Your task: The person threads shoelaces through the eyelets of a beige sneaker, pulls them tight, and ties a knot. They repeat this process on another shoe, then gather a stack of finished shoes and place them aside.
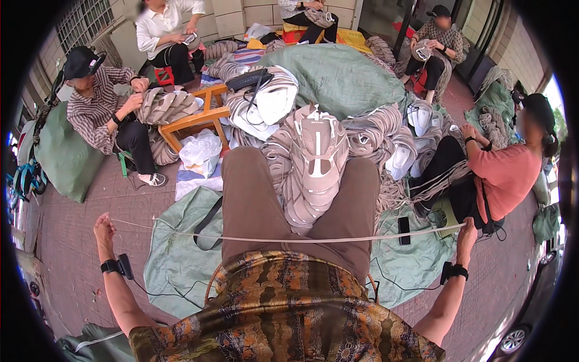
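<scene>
A pale shoelace (pixel 295 241) stretches across my lap from one side to the other. Its left end is pinched in the fingers of my left hand (pixel 104 227), held out low at the far left. Out at the right, my right hand (pixel 467 234) grips the other end. Between my knees leans a stack of beige-grey shoe uppers (pixel 318 158), one nested in another, the top one facing me with its eyelet area showing. Neither hand touches the stack. My brown trousers (pixel 253 196) lie under the lace.
A green sheet (pixel 175 259) spreads under me, with a black phone (pixel 404 231) at its right. Ahead are piled uppers (pixel 377 136), white uppers (pixel 274 99), a big green sack (pixel 338 78) and a wooden stool (pixel 196 120). Several co-workers sit around, one at right in a coral top (pixel 506 175).
</scene>
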`<action>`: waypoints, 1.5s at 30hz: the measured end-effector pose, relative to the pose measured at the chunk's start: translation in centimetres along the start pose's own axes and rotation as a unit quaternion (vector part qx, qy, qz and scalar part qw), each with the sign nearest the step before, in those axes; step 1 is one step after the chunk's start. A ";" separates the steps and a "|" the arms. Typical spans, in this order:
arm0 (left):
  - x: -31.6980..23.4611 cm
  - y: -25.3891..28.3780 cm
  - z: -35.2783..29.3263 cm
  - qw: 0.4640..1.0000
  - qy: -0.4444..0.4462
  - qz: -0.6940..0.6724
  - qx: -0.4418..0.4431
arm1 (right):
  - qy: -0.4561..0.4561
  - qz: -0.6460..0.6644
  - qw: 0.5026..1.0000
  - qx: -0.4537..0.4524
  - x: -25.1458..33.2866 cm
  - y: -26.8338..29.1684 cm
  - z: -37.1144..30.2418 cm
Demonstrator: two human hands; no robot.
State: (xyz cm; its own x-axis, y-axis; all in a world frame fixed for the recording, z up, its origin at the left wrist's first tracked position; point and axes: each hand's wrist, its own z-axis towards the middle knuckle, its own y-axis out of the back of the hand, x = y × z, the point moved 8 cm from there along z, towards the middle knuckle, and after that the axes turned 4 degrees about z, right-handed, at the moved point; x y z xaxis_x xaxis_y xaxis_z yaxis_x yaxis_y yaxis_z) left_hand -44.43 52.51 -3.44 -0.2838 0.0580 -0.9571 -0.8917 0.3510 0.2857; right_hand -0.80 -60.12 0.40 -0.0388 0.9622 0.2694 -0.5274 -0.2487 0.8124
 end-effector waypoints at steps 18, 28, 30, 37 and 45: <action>-1.8 1.3 1.4 0.994 -0.061 0.077 -0.054 | -0.141 0.324 0.935 -0.031 -6.7 -3.0 -1.1; -21.9 -32.9 -24.2 0.743 -0.567 0.307 0.178 | 0.014 0.580 0.792 0.191 26.9 -6.7 2.1; -22.2 -38.3 -28.3 0.728 -0.570 0.242 0.295 | 0.040 0.643 0.726 0.241 33.2 -8.3 1.1; -20.7 -52.7 -32.1 0.741 -0.498 0.120 0.434 | 0.115 0.527 0.794 0.280 43.3 -16.8 -0.1; -21.6 -64.5 -23.6 0.751 -0.418 0.045 0.509 | 0.184 0.473 0.821 0.262 44.0 -17.5 0.7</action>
State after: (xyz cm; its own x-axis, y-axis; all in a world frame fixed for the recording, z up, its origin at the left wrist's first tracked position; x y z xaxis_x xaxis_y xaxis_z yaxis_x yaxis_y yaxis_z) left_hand 10.95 6.57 -0.07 0.3737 0.5419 -0.7528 -0.0307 0.8184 0.5739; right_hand 7.31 -13.55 -1.60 -0.5252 0.2560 0.8116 0.3189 -0.8250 0.4666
